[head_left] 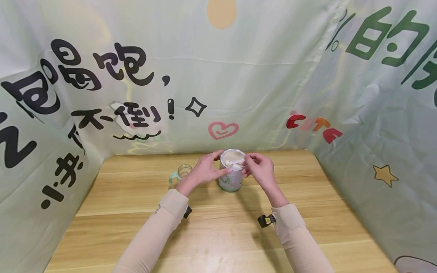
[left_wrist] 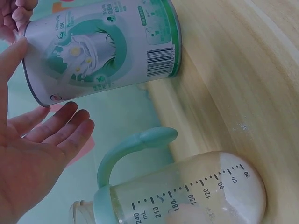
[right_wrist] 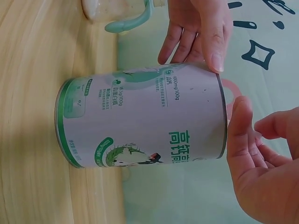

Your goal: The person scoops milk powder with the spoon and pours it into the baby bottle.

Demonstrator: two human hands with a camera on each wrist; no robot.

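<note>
While open milk powder tin (head_left: 231, 178) stands mid-table, rim is steadied by left hand (head_left: 205, 171), fingers loosely spread; white scoop (head_left: 235, 162) is pinched by right hand (head_left: 261, 169) over powder. Scoop best kept level; handled feeding bottle (head_left: 181, 173) just left.

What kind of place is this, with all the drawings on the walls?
Probably a small staged booth, not a real kitchen: printed cloth with cartoon hearts and writing hangs round a wooden table, where a milk powder tin and baby bottle stand.
</note>
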